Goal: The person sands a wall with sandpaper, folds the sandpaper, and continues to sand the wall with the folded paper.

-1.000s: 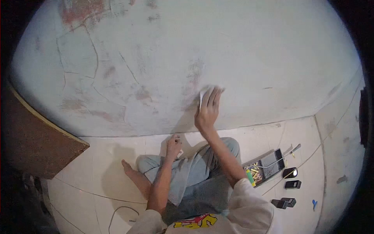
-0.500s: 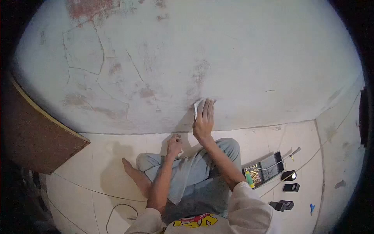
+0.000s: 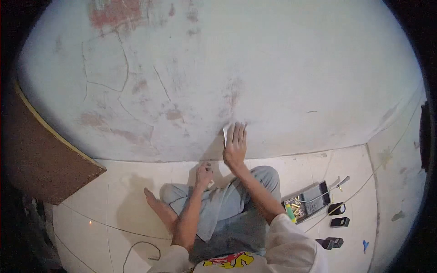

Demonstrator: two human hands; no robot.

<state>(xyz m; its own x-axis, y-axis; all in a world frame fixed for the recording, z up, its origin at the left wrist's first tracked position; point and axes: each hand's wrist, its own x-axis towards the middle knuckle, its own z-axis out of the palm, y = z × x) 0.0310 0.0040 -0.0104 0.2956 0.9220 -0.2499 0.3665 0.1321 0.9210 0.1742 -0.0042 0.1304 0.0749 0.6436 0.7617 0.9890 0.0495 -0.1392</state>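
Observation:
My right hand (image 3: 235, 144) lies against the lower part of the worn, patchy wall (image 3: 282, 82), fingers stretched upward. Under its palm is a folded piece of sandpaper (image 3: 225, 135), whose pale edge sticks out on the left side. Lower down, my left hand (image 3: 204, 175) hovers over my crossed legs near the foot of the wall, its fingers curled. A small whitish bit (image 3: 210, 184) shows at the edge of that hand; what the fingers hold, I cannot tell.
On the right of the tiled floor sits an open black tray (image 3: 314, 201) with several small pieces and a roller-like tool. Near it are a black roll (image 3: 337, 208), black boxes (image 3: 339, 222) and a blue item (image 3: 365, 246). A brown board (image 3: 50, 154) stands left; cables cross the floor.
My right hand has slid slightly down and left on the wall with the sandpaper. My left hand stays near my legs, a little lower in view. The view has shifted slightly.

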